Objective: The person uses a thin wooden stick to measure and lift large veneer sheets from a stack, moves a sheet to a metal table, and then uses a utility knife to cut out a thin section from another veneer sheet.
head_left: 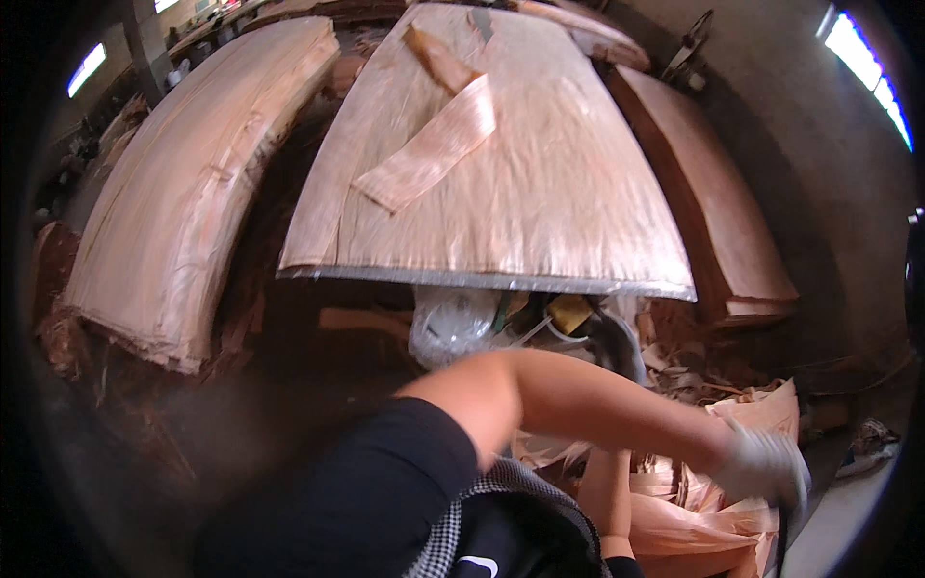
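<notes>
My left arm reaches across my body to the right. My left hand (766,469), in a whitish glove, is beside crumpled, reddish wood veneer sheets (699,520) at the lower right. Motion blurs its fingers, so I cannot make out whether it grips anything. My right forearm rises behind the left one, and that hand is hidden. In front of me a broad stack of pale veneer sheets (540,183) lies on a raised support. A loose veneer strip (429,144) rests across its top, next to a darker brown piece (438,60).
Another thick veneer stack (183,202) stands to the left, and a darker one (713,183) to the right. Under the middle stack's near edge are a clear plastic bag (448,323) and a yellow block (569,314). Veneer scraps (674,361) litter the area at right.
</notes>
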Demonstrator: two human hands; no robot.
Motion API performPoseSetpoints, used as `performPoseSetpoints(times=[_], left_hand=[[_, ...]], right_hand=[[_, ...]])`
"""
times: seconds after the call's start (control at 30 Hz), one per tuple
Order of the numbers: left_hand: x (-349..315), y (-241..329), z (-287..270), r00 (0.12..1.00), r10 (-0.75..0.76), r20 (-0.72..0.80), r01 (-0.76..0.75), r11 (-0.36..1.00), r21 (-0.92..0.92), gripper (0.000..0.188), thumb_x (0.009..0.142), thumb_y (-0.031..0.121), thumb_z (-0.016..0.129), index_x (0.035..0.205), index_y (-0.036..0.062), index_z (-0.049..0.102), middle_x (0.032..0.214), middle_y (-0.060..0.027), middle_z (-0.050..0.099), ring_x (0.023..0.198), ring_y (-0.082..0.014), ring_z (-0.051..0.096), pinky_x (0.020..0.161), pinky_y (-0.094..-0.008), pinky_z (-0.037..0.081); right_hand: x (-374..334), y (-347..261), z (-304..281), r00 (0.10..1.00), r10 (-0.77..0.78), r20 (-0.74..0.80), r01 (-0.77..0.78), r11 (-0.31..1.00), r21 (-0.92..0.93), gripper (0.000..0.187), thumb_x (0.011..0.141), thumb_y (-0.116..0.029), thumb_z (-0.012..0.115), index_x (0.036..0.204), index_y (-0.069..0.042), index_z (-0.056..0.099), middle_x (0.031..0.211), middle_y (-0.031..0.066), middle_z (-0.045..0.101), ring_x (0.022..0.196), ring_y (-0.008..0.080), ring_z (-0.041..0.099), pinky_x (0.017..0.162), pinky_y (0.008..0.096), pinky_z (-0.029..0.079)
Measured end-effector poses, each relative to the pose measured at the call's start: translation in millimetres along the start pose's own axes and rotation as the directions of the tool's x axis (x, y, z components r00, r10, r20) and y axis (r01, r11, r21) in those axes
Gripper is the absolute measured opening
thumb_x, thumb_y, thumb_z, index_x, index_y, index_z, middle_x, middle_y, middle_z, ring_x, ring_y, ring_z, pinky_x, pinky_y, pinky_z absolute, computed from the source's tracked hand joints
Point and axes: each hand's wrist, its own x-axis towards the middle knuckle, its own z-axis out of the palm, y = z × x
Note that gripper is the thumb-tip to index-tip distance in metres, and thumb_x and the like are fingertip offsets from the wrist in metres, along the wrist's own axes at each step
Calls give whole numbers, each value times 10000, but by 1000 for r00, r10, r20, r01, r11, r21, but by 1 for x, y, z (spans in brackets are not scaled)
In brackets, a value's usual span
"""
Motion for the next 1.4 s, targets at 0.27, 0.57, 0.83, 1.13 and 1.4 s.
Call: performPoseSetpoints(times=[0.27, 0.57, 0.83, 1.13, 1.4], left_hand=[[-335, 69, 21, -75, -997, 33, 781, -80, -619, 314, 840, 70, 585, 1131, -40, 539, 823, -77, 618, 710, -151, 602, 672, -290, 518], [-463, 44, -9, -388, -911, -137, 921, -388, -31, 423, 844, 341, 562, 1140, 39, 565, 1083, -139, 616, 972, -278, 595, 868, -369, 460], [-559, -32, -44, -138, -944, -300, 568, -323, 757, 369, 818, 307, 537, 1108, 89, 598, 1114, -141, 582, 1081, -278, 506, 955, -429, 356], [-418, 57, -79, 81, -997, 9, 982, 81, 172, 303, 724, 261, 644, 976, 93, 649, 930, -153, 630, 951, -342, 558, 859, -416, 443], [-424, 40, -83, 79, -989, 123, 917, 121, 380, 227, 797, 305, 542, 835, 123, 672, 745, -106, 640, 828, -290, 599, 989, -439, 323]], right_hand=[[-111, 6, -25, 933, -119, 339, 354, 136, -926, 414, 746, -37, 552, 1158, -64, 533, 1066, 125, 580, 979, 300, 555, 915, 440, 405], [-144, 167, -52, 747, 658, 98, -212, 376, -902, 266, 828, -211, 556, 1034, -44, 577, 855, 145, 644, 784, 322, 619, 670, 375, 486], [-84, 159, -19, 498, 858, -125, -856, 509, 87, 201, 898, -145, 501, 974, -13, 632, 763, 24, 605, 624, 102, 544, 519, 218, 435], [-28, 113, -2, 830, 513, 217, -286, 727, -624, 334, 759, 4, 555, 1087, -52, 587, 1100, 169, 572, 966, 297, 584, 839, 329, 470], [-38, 136, -81, 818, 575, -12, -455, 634, -625, 441, 700, -60, 648, 1135, -129, 613, 1222, 118, 552, 1024, 254, 596, 856, 305, 491]])
